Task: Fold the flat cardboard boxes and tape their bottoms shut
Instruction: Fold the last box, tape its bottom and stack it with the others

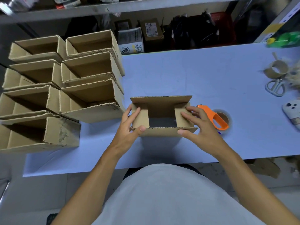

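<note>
In the middle of the worktop (178, 75): a small cardboard box (162, 116) stands with its flaps up.
Box flaps: the two short side flaps are folded in; the long flaps at 12 and 6 o'clock are not shut.
Left hand (129, 127): it holds the box's 9 o'clock end, fingers (135, 113) pressing the side flap down and thumb on the near flap.
Right hand (201, 127): it holds the 3 o'clock end the same way, fingers spread on the other side flap, thumb on the near flap.
Tape holder (214, 117): orange, with a tape roll, lying just beside the box at 3 o'clock, behind the right hand.
Made boxes (65, 88): many open ones stand close together at 9 to 10 o'clock.
Scissors (276, 87): far off at 2 o'clock, near an empty tape ring (276, 69).
Phone (292, 112): at the 3 o'clock edge.
</note>
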